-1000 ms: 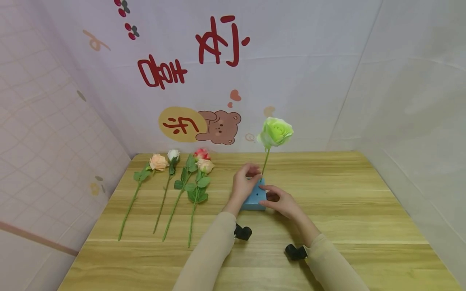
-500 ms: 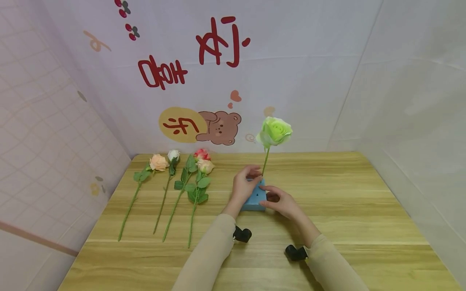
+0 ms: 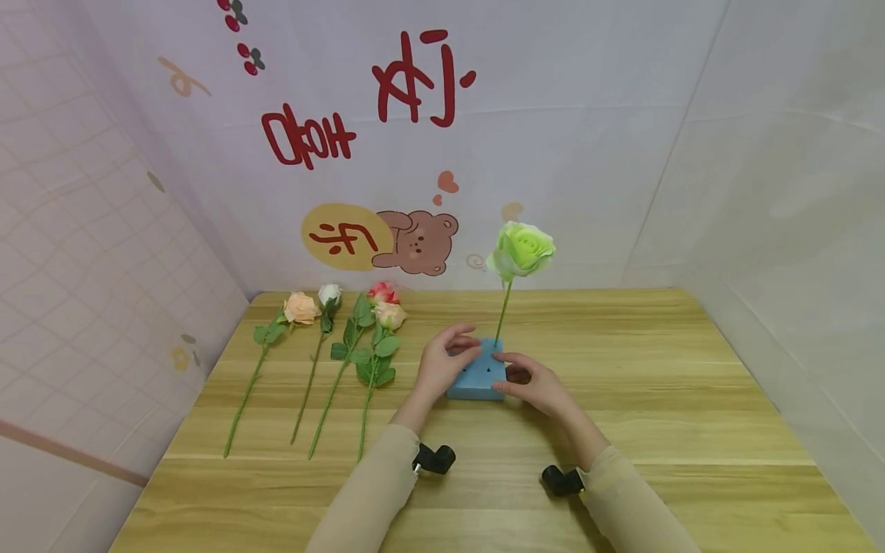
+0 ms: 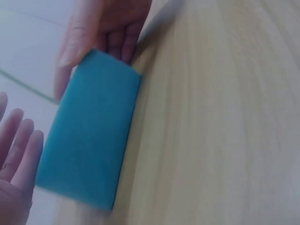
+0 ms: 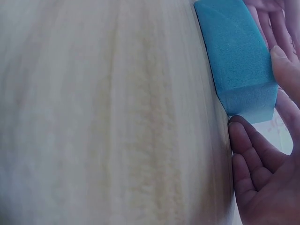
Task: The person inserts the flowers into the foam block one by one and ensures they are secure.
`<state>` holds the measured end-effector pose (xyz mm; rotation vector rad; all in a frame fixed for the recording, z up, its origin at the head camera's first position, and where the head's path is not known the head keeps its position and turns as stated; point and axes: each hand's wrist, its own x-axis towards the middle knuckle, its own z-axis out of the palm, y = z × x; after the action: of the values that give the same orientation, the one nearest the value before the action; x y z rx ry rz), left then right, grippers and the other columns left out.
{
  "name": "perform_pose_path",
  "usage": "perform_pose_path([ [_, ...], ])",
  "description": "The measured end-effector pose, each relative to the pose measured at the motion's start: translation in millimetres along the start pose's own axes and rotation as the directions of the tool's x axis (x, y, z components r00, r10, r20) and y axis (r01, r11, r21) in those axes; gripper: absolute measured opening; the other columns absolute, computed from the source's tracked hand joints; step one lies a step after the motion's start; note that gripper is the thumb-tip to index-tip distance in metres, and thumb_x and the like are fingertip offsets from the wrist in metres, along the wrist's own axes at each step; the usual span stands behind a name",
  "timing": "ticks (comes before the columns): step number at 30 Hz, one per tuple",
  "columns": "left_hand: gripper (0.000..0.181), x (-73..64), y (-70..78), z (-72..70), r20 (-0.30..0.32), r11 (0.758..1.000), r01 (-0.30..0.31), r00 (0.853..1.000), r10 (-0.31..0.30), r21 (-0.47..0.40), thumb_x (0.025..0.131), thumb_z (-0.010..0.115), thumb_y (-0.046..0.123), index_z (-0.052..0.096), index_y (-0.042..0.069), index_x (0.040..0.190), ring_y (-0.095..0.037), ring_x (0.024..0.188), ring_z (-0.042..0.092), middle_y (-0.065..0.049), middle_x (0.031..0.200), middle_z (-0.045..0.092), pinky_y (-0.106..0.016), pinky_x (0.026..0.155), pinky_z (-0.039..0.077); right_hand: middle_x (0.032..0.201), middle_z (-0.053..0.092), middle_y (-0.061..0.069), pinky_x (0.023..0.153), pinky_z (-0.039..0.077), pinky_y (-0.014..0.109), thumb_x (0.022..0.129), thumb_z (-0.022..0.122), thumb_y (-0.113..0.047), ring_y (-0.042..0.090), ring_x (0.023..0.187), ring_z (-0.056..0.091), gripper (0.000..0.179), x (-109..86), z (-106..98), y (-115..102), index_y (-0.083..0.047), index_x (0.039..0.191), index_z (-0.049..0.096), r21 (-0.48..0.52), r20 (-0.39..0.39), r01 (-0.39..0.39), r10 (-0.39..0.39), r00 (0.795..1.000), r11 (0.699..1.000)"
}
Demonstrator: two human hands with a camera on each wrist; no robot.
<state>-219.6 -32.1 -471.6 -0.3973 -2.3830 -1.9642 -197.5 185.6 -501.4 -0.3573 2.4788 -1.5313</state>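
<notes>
Our left hand [image 3: 441, 364], fingers spread, could bump the flower [image 3: 522, 252] mid-frame loose; our right hand [image 3: 541, 385] pinches the block [image 3: 477, 384].

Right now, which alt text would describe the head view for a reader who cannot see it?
A green rose stands in a blue block on a wooden table; the right hand holds the block's side, and the left hand is opposite. A peach rose, white rose, red rose and cream rose lie to the left.
</notes>
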Motion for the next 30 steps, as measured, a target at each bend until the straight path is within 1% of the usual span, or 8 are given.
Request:
perform_pose_path([
  [7,0.040,-17.7,-5.6,-36.3,0.011,0.999,0.026,1.000,-0.025,-0.037,0.091,0.071,0.006,0.062,0.005,0.131,-0.028,0.099,0.067,-0.017,0.109,0.071,-0.034,0.086,0.053,0.114,0.063,0.009,0.091,0.049,0.045,0.088,0.078,-0.031,0.026,0.106,0.062,0.057,0.0,1,1,-0.018,0.140,0.058,-0.008,-0.007,-0.014,0.014,1.000,1.000],
  [11,0.040,-27.5,-9.7,-60.1,0.002,0.998,0.065,0.998,-0.065,-0.023,0.092,0.071,0.007,0.061,0.003,0.131,-0.029,0.101,0.067,-0.018,0.111,0.070,-0.032,0.085,0.053,0.115,0.062,0.009,0.091,0.049,0.044,0.088,0.077,-0.031,0.026,0.107,0.061,0.057,0.2,2,2,-0.018,0.140,0.057,-0.012,-0.001,0.000,0.000,1.000,1.000],
  [14,0.041,-35.5,-11.7,-76.6,-0.010,0.995,0.102,0.995,-0.102,-0.020,0.092,0.071,0.007,0.061,0.002,0.131,-0.031,0.103,0.066,-0.019,0.112,0.069,-0.030,0.086,0.053,0.116,0.062,0.009,0.091,0.048,0.044,0.089,0.077,-0.030,0.026,0.107,0.061,0.057,0.3,2,2,-0.017,0.141,0.057,-0.015,0.001,0.014,-0.014,1.000,1.000],
  [16,0.042,-41.0,-12.0,-86.3,-0.014,0.993,0.113,0.993,-0.114,-0.025,0.092,0.071,0.007,0.060,0.000,0.132,-0.034,0.105,0.065,-0.022,0.114,0.068,-0.029,0.086,0.053,0.116,0.062,0.009,0.091,0.048,0.044,0.089,0.077,-0.030,0.026,0.106,0.061,0.057,0.4,2,2,-0.017,0.141,0.057,-0.018,0.001,0.018,-0.017,1.000,1.000],
  [20,0.045,-50.9,-10.8,-103.5,-0.031,0.988,0.153,0.988,-0.154,-0.027,0.092,0.070,0.005,0.057,-0.002,0.134,-0.033,0.104,0.065,-0.024,0.115,0.067,-0.024,0.083,0.052,0.115,0.062,0.008,0.092,0.048,0.044,0.089,0.077,-0.030,0.025,0.106,0.061,0.057,0.5,1,2,-0.017,0.141,0.057,-0.022,0.005,0.015,-0.014,1.000,1.000],
  [24,0.047,-59.9,-12.5,-118.8,-0.041,0.977,0.210,0.977,-0.211,-0.025,0.092,0.070,0.005,0.055,-0.003,0.136,-0.027,0.102,0.065,-0.024,0.117,0.066,-0.022,0.081,0.052,0.116,0.062,0.009,0.092,0.048,0.044,0.089,0.076,-0.029,0.026,0.107,0.061,0.057,0.4,1,2,-0.017,0.141,0.056,-0.019,0.008,0.014,-0.014,1.000,1.000],
  [26,0.049,-64.3,-14.8,-126.1,-0.041,0.973,0.230,0.972,-0.230,-0.006,0.092,0.070,0.007,0.054,-0.002,0.137,-0.024,0.101,0.064,-0.024,0.119,0.065,-0.022,0.081,0.051,0.116,0.062,0.010,0.092,0.048,0.045,0.089,0.076,-0.030,0.027,0.108,0.061,0.057,0.3,1,2,-0.017,0.141,0.056,-0.018,0.008,0.014,-0.014,1.000,1.000],
  [30,0.047,-72.5,-16.4,-137.6,-0.042,0.970,0.240,0.970,-0.238,0.037,0.093,0.070,0.009,0.054,-0.001,0.137,-0.027,0.103,0.063,-0.024,0.119,0.065,-0.023,0.080,0.051,0.117,0.062,0.010,0.093,0.048,0.046,0.089,0.076,-0.030,0.027,0.109,0.061,0.057,0.2,1,2,-0.017,0.141,0.057,-0.017,0.007,0.009,-0.009,1.000,1.000],
])
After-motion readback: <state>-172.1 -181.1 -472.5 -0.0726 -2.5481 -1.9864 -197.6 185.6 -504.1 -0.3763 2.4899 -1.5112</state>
